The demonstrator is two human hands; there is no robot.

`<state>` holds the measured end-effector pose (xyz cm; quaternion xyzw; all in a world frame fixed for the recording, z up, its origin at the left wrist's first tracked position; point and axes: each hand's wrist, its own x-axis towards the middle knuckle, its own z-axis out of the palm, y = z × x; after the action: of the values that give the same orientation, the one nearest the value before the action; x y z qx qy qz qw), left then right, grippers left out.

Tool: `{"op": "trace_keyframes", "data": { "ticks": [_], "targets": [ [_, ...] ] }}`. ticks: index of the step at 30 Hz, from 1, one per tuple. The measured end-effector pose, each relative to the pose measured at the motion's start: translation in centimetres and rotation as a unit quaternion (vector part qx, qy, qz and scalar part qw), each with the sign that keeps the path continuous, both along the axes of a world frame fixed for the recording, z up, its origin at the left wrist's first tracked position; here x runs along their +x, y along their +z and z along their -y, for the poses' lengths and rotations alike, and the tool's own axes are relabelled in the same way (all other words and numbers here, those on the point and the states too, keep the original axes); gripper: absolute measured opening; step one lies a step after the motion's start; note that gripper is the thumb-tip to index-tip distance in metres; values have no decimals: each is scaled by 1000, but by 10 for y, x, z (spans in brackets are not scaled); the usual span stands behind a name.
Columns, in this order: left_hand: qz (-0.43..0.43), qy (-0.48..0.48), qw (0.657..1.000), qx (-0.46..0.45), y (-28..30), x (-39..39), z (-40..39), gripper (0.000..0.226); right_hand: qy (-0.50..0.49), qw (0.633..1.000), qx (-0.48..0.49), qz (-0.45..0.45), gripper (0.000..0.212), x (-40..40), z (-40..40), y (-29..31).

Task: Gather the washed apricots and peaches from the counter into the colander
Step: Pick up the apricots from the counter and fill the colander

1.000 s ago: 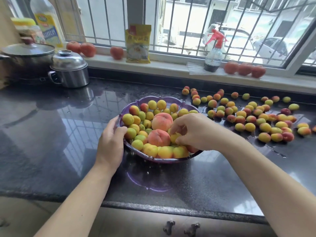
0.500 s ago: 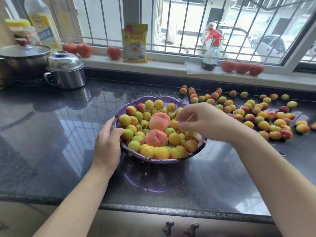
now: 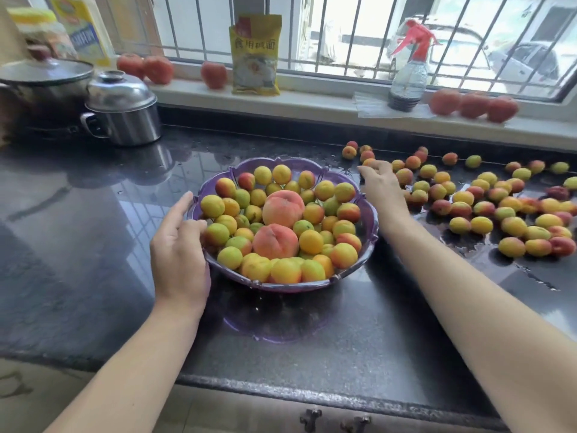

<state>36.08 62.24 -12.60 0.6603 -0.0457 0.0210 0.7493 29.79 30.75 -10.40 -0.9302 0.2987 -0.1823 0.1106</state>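
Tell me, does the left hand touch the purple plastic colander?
Touching. The head view shows the left hand resting against the left rim of the purple plastic colander, its fingers lying over the rim with no gap.

Barred window in daylight above pale sill, glossy dark stone counter.
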Motion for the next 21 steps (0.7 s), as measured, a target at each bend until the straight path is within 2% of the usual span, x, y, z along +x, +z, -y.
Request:
{"op": "trace_keyframes", "data": {
  "ticks": [3, 7, 9, 13, 18, 21],
  "targets": [
    [-6, 1, 1000, -9, -3, 3, 0, 59, -18, 999, -33, -28, 44, 23, 2, -11],
    [-16, -10, 1000, -25, -4, 5, 1, 55, -39, 995, -24, -89, 63, 29, 9, -17],
    [-16, -13, 1000, -21, -3, 5, 1, 55, -42, 994, -22, -101, 59, 29, 11, -18],
    [-20, -19, 999, -25, -2, 1, 1, 56, -77, 996, -38, -12, 26, 33, 15, -20],
    [-12, -22, 999, -34, 1, 1, 3, 59, -112, 992, -49, 29, 26, 35, 24, -22],
    [-11, -29, 999, -32, 1, 0, 3, 55, -96, 989, -28, 107, 27, 30, 23, -17]
  ]
}}
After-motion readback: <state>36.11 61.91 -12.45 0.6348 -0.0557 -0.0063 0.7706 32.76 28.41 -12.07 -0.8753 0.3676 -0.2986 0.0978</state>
